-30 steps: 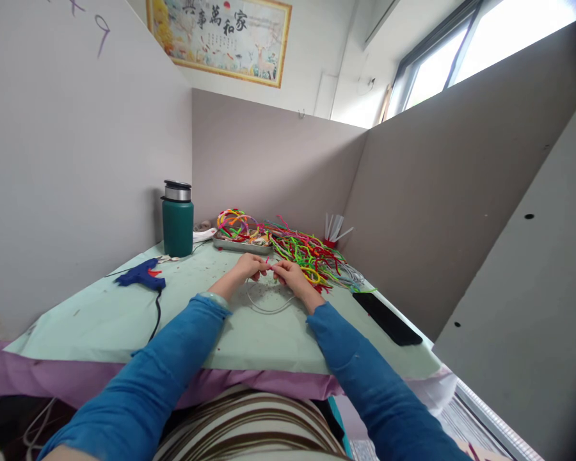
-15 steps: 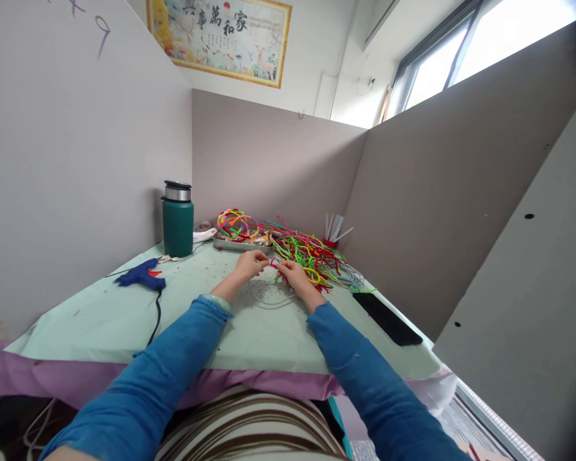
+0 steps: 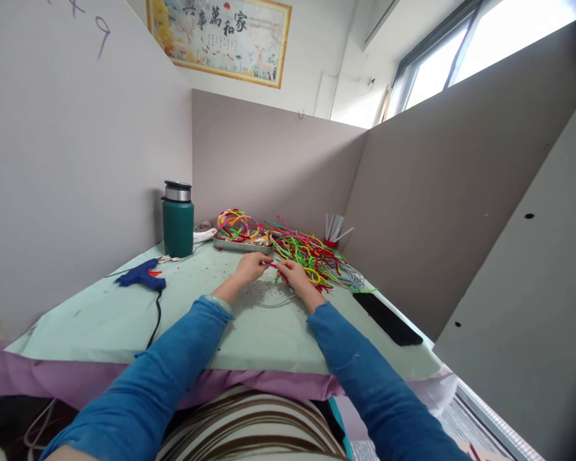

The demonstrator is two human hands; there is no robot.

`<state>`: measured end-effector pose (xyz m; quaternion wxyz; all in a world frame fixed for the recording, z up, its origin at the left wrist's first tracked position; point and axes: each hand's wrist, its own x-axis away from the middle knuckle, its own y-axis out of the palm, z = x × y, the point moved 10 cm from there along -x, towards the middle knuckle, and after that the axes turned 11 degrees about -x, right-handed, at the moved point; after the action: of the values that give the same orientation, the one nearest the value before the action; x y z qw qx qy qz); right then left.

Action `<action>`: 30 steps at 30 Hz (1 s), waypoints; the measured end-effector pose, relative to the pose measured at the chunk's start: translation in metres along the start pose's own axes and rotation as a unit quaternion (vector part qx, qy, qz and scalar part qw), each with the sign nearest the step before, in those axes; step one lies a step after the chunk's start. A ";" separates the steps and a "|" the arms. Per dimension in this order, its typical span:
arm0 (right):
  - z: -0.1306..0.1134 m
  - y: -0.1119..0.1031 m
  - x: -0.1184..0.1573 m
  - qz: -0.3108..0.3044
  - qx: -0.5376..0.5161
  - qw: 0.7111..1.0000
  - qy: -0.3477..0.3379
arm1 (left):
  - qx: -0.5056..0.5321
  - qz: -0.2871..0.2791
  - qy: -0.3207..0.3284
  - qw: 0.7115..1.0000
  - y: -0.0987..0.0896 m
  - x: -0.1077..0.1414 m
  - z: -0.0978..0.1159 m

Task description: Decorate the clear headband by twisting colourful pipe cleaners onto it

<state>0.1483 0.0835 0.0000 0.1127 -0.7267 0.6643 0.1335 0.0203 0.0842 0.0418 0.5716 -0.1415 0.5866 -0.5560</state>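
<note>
Work in hand: one short, bright pink, fuzzy stem (image 3: 273, 264), held above the middle of the desk covered in pale green cloth (image 3: 173, 333). Judged under way: the piece is in the fingers, not yet set down.

Made up: multicoloured fuzzy rings (image 3: 233, 221), piled on a shallow, silver metal tray (image 3: 242, 247) by the desk's far edge. Left over: a tangled heap of loose red, green and yellow fuzzy stems (image 3: 302, 246), right of the tray, spreading toward the right edge.

Left hand (image 3: 254, 266): fingertips pinched narrow on the pink stem's left end.

Right hand (image 3: 292, 274): thumb and fingers likewise closed on its right part, beside the heap. The stem is small and mostly covered, so its exact join is uncertain.

Below the hands: a thin, pale grey cord (image 3: 276, 306), curved; whether attached to the stem, cannot tell.

Near left edge: blue glue gun with orange trigger (image 3: 144, 275), lying apart.
</note>
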 end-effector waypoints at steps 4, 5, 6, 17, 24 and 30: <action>-0.003 0.003 0.000 -0.011 0.001 1.000 -0.017 | -0.003 -0.036 -0.035 0.999 0.006 0.000 -0.006; -0.004 0.003 0.000 -0.014 0.001 1.000 -0.020 | -0.003 -0.040 -0.036 0.999 0.006 0.000 -0.006; -0.004 0.004 0.000 -0.017 0.001 1.000 -0.022 | -0.004 -0.042 -0.035 0.999 0.006 0.000 -0.006; -0.004 0.004 0.000 -0.022 0.009 0.999 -0.032 | 0.016 -0.027 -0.019 0.999 0.003 0.000 -0.003; -0.004 0.006 -0.001 -0.032 -0.006 0.999 -0.037 | 0.152 -0.077 -0.104 0.980 0.017 0.004 -0.018; -0.004 0.004 0.000 -0.030 0.000 0.999 -0.037 | 0.188 -0.089 -0.135 0.969 0.020 0.008 -0.022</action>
<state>0.1443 0.0823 0.0036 0.1407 -0.7410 0.6376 0.1570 0.0088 0.0958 0.0152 0.6098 -0.1574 0.3741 -0.6808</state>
